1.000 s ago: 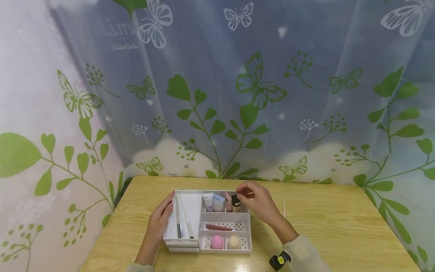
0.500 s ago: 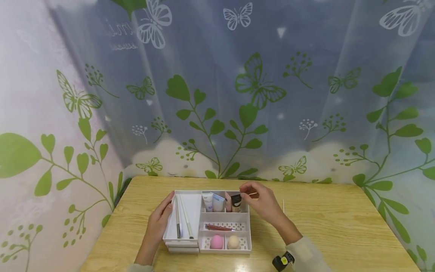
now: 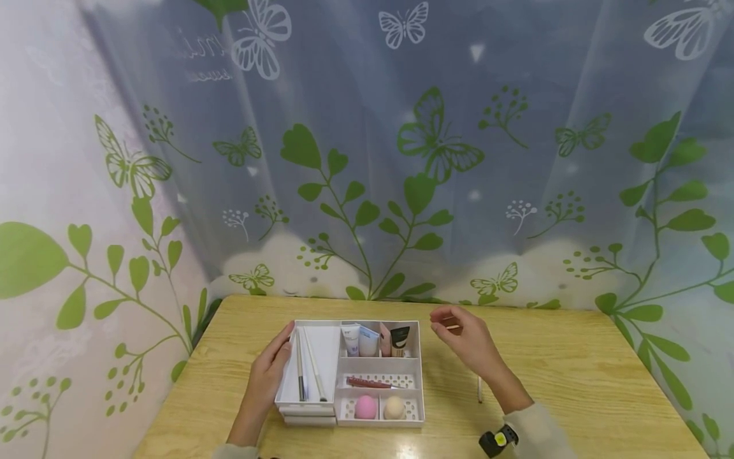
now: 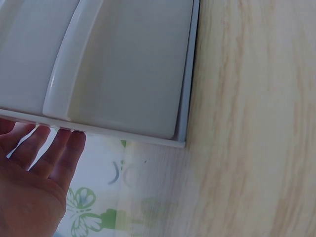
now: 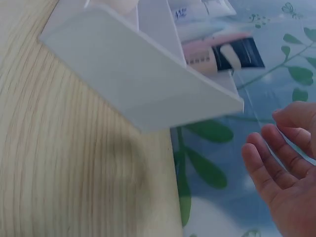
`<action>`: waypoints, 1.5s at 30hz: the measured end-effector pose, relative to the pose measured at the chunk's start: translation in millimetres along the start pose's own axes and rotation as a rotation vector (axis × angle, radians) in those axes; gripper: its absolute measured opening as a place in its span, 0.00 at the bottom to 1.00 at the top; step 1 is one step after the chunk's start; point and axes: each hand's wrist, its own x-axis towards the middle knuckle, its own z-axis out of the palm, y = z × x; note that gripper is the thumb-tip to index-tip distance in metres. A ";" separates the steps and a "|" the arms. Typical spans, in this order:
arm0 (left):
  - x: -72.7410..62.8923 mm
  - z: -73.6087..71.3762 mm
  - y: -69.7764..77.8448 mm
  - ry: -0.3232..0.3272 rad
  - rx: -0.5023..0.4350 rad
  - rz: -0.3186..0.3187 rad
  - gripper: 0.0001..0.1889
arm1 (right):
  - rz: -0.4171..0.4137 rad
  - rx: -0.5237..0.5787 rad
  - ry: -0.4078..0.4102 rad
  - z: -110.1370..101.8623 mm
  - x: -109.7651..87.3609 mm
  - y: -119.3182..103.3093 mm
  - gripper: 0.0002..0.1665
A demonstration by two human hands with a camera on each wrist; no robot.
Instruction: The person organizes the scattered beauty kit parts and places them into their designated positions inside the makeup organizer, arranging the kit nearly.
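A white organizer (image 3: 378, 366) stands on the table, divided into compartments. My left hand (image 3: 266, 370) rests against its left side, fingertips touching the wall in the left wrist view. To the right of the organizer my right hand (image 3: 467, 338) is held off it, fingers loosely bent around nothing. A tube with a black cap (image 3: 399, 338) leans in the back right compartment beside a pink item (image 3: 385, 340). White and blue tubes (image 3: 351, 342) share the back row. Two thin brushes (image 3: 315, 363) lie in the long left tray.
A red-brown slim stick (image 3: 369, 383) lies in the middle compartment. Pink (image 3: 366, 407) and beige (image 3: 394, 408) sponges occupy the front ones. A thin white stick (image 3: 480, 390) lies on the wooden table (image 3: 573, 382) beneath the right forearm. A patterned curtain (image 3: 367, 159) hangs behind.
My right hand has drawn away from the black-capped tube, moving right, and the tube stays in the back right compartment. My left hand has kept its place on the organizer.
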 end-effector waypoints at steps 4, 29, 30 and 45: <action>-0.5 -0.6 1.4 0.000 0.005 0.002 0.24 | 0.051 -0.005 0.008 -8.5 -2.8 14.0 0.11; 0.9 -0.8 -0.3 0.001 0.007 0.010 0.24 | 0.300 -0.137 0.017 -42.9 -24.4 66.4 0.16; 0.8 -0.9 -0.3 0.000 0.010 0.008 0.24 | 0.314 -0.144 0.019 -43.6 -25.0 67.5 0.16; 1.0 0.1 -2.2 0.015 0.017 0.016 0.24 | 0.412 -0.211 -0.056 -41.3 -33.7 78.2 0.21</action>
